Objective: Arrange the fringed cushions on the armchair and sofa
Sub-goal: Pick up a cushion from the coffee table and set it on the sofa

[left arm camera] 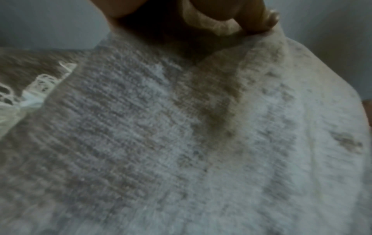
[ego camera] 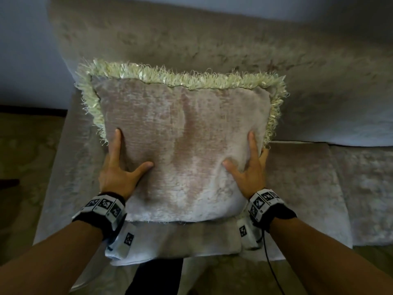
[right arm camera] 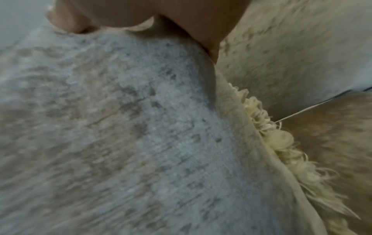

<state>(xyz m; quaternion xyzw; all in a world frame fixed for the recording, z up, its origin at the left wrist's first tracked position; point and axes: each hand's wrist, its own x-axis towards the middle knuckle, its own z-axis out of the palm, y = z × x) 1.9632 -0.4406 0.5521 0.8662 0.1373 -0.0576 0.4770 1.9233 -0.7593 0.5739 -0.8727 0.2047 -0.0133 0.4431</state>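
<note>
A square pale velvet cushion [ego camera: 180, 145] with a cream fringe [ego camera: 170, 76] along its top and sides is held up in front of the sofa backrest [ego camera: 212, 39], over the seat [ego camera: 297, 188]. My left hand [ego camera: 133, 147] grips its lower left side, thumb and index finger spread on the front. My right hand [ego camera: 239, 149] grips the lower right side the same way, its other fingers wrapped behind the edge. The left wrist view shows the cushion face [left arm camera: 181, 143] close up under my thumb [left arm camera: 259, 15]. The right wrist view shows the cushion [right arm camera: 120, 127] and its fringe [right arm camera: 281, 143].
The sofa seat runs on to the right past a seam [ego camera: 329, 188]. A patterned carpet [ego camera: 21, 156] lies left of the sofa below a pale wall [ego camera: 21, 50]. A dark cable [ego camera: 272, 262] hangs from my right wrist band. My dark trouser leg [ego camera: 157, 277] stands at the seat's front edge.
</note>
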